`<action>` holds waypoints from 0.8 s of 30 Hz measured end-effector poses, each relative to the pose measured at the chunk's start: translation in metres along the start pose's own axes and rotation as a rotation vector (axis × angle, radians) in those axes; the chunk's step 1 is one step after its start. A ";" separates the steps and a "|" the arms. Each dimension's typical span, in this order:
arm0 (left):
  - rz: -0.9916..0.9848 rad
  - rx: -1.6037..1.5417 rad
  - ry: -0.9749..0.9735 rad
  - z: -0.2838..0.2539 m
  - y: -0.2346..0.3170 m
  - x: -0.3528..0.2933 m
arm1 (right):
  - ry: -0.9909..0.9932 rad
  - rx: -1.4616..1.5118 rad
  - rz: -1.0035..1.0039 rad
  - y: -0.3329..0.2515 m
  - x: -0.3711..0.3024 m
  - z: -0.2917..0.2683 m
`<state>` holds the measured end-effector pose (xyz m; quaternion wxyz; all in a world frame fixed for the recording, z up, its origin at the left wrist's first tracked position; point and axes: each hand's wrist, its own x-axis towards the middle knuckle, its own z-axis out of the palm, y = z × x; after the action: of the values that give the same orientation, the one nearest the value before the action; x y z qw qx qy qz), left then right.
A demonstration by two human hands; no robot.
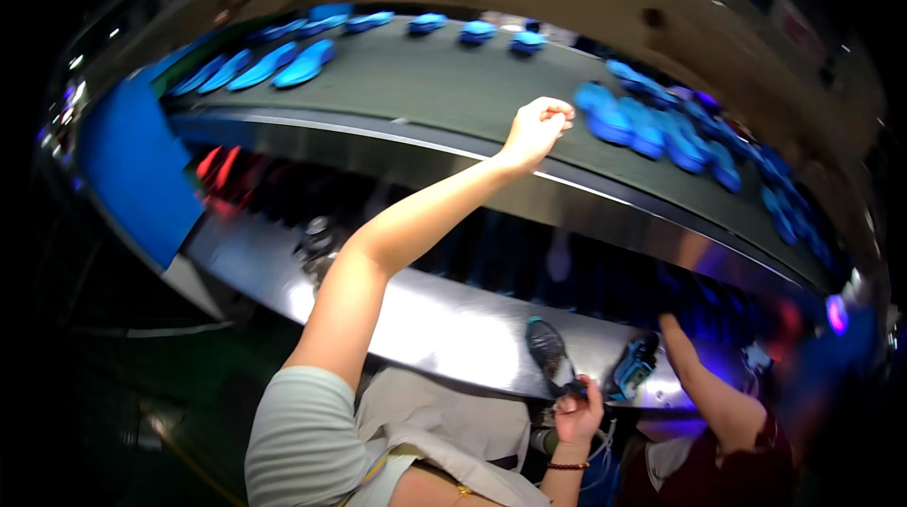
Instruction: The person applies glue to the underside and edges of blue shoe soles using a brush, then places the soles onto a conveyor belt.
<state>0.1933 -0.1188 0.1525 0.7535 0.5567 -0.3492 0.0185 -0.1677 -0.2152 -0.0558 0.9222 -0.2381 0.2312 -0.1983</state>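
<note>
My left arm stretches up over the grey conveyor belt point(416, 82). My left hand point(540, 132) hangs above the belt's near edge, its fingers curled into a loose fist with nothing showing in them. Just right of it lies a group of bright blue shoe soles point(645, 128), blurred and apart from the hand. Low in the view, my right hand point(576, 412) has its fingers closed at the near end of a dark shoe point(548, 351), which rests on the metal ledge. A bracelet circles that wrist. Its exact grip is partly hidden.
More blue soles point(302, 63) lie at the belt's far left. Below runs a shiny metal ledge point(453, 327) with another blue-black shoe point(633, 365). A co-worker's arm point(709, 384) reaches in at the right. Red items point(222, 171) sit under the belt beside a blue panel point(137, 171).
</note>
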 end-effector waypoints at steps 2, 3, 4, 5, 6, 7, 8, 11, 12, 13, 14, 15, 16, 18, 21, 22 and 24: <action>0.005 0.332 -0.133 0.030 -0.006 0.021 | 0.000 -0.007 -0.019 0.002 -0.002 0.000; -0.043 0.468 -0.175 0.049 0.004 0.024 | 0.005 -0.021 -0.040 0.003 -0.001 -0.005; 0.111 0.580 -0.165 0.052 -0.008 0.045 | 0.006 -0.004 -0.040 0.006 -0.001 -0.009; 0.168 0.672 -0.083 0.054 -0.021 0.061 | 0.006 0.012 -0.039 0.009 0.000 -0.013; 0.298 0.785 0.007 0.062 -0.031 0.068 | -0.001 -0.010 -0.035 0.005 -0.005 -0.009; 0.397 0.957 0.027 0.071 -0.033 0.067 | 0.000 -0.006 -0.058 0.003 -0.008 -0.014; 0.429 1.185 -0.015 0.071 -0.055 0.067 | 0.009 -0.021 -0.072 0.002 -0.010 -0.018; 0.169 1.225 -0.202 0.091 -0.052 0.073 | 0.048 -0.074 -0.139 -0.005 -0.006 -0.022; 0.241 1.299 -0.170 0.083 -0.049 0.074 | 0.017 -0.095 -0.119 -0.005 -0.004 -0.014; 0.314 1.298 -0.118 0.070 -0.055 0.074 | -0.041 -0.152 -0.084 -0.005 0.004 -0.005; 0.320 1.290 -0.123 0.064 -0.053 0.071 | -0.070 -0.154 -0.075 0.000 0.014 0.002; 0.278 1.240 -0.171 0.062 -0.051 0.069 | -0.117 -0.168 -0.078 0.002 0.017 0.008; 0.224 1.229 -0.232 0.065 -0.039 0.065 | -0.126 -0.225 -0.064 0.002 0.021 0.011; 0.505 1.307 -0.272 0.053 -0.028 0.051 | -0.211 -0.234 -0.077 0.002 0.016 0.022; 0.775 1.362 -0.325 0.038 -0.013 0.023 | -0.231 -0.174 -0.081 0.001 0.013 0.012; 0.623 1.263 -0.295 0.031 0.004 0.005 | -0.209 -0.189 -0.080 0.000 0.011 0.004; 0.473 0.752 -0.182 -0.012 -0.010 -0.008 | -0.163 -0.139 -0.083 0.001 0.012 -0.010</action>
<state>0.1976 -0.1092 0.1386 0.4401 0.6960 -0.5009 0.2666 -0.1631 -0.2236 -0.0675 0.9102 -0.3262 0.1586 -0.2000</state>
